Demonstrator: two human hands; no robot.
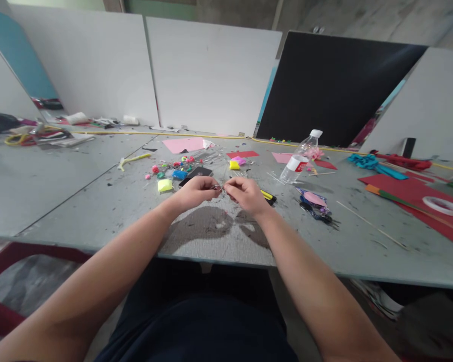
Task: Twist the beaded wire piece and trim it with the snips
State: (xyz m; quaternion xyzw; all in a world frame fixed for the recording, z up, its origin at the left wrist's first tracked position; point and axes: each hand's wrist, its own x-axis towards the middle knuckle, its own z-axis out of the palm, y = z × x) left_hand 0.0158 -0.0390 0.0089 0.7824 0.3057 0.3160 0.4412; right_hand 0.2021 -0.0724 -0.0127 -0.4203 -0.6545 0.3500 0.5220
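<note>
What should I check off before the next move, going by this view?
1. Both hands in view: ok. The left hand and right hand are over the table, fingertips close together.
2. Held piece identified: cannot tell. The left hand pinches a thin shiny piece, too small to make out.
3. Cutting tool well away from the hands: not ok. A yellow-and-black tool, probably a utility knife, lies right beside the right wrist.
4. Scissors away from the hands: ok. They lie off to the right.
5. Plastic bottle capped: ok. The white cap is on.
</note>
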